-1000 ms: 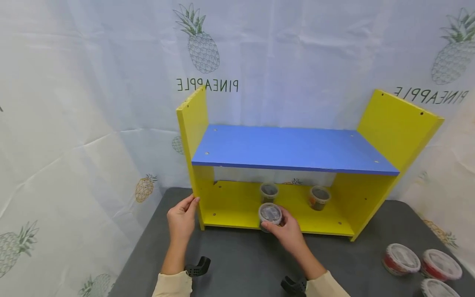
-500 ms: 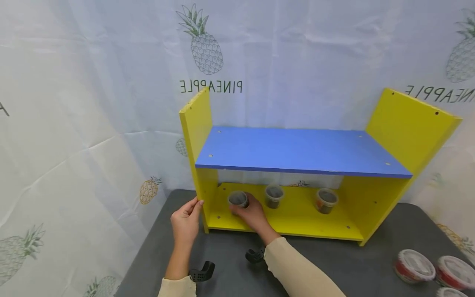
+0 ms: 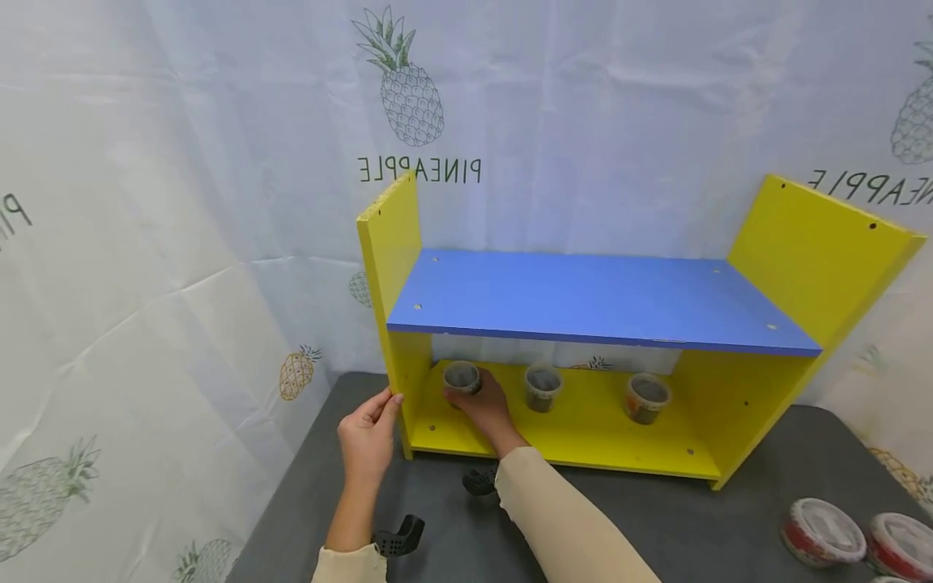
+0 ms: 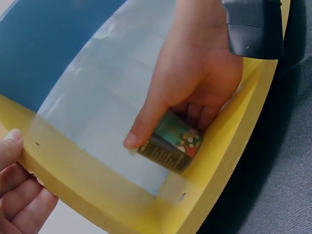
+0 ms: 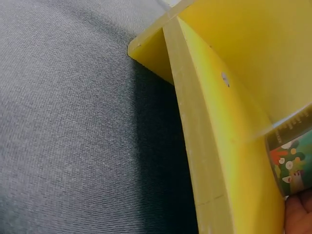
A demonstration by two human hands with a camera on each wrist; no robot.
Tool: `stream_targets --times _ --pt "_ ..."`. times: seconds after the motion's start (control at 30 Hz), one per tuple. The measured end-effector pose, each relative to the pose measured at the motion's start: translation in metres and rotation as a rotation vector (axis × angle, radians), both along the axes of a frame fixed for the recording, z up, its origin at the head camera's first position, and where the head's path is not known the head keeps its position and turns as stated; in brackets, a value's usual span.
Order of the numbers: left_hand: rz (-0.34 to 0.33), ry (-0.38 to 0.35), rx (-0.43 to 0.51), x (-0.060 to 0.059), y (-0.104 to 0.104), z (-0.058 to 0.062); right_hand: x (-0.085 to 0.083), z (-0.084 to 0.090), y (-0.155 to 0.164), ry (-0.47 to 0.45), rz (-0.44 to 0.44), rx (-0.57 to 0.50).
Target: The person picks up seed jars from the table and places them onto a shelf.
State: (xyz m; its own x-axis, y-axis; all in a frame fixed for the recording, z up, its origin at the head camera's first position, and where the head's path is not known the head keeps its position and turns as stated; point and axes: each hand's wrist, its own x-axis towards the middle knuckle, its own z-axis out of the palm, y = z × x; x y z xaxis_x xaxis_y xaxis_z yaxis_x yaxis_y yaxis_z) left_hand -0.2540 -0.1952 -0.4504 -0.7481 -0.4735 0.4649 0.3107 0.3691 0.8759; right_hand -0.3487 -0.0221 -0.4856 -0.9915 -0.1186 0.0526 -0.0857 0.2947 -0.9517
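My right hand [image 3: 492, 409] grips a small round lidded tub [image 3: 462, 376] at the left end of the yellow bottom shelf [image 3: 583, 433]. In the left wrist view the thumb lies along the tub [image 4: 170, 141], whose dark-green label has a colourful print. Whether its base touches the shelf I cannot tell. My left hand [image 3: 368, 437] pinches the front edge of the yellow left side panel [image 3: 394, 267]. Two similar tubs stand to the right on the same shelf: one near the middle [image 3: 543, 389], the other further right [image 3: 646, 398].
A blue upper shelf [image 3: 598, 300] spans between the side panels, above my right hand. Red-sided lidded tubs [image 3: 824, 532] stand on the dark table [image 3: 452, 551] at the front right. Behind the unit hangs a pale curtain [image 3: 219, 162] printed with pineapples.
My right hand has carried the tub from the shelf's front middle to its left end, then slightly further back. My left hand stays on the side panel. The head view has shifted slightly.
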Motion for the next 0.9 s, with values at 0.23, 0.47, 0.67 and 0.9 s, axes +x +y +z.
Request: stream_targets --times 0.23,0.47,0.67,0.9 --pt "-0.012 0.023 0.011 -0.0007 -0.0012 -0.0001 -0.0017 0.0018 -0.0023 -0.019 -0.009 0.008" --pt "-0.013 0.026 0.004 -0.0013 -0.0013 -0.0001 0.0007 0.0059 -0.0062 -0.026 -0.020 0.001" --pt "-0.007 0.048 -0.011 -0.0016 -0.0016 -0.0014 0.0016 0.0068 -0.0074 -0.018 -0.015 0.010" --pt "0.001 0.036 -0.022 -0.0016 -0.0014 -0.0017 0.0006 0.0049 -0.0070 -0.023 -0.015 0.017"
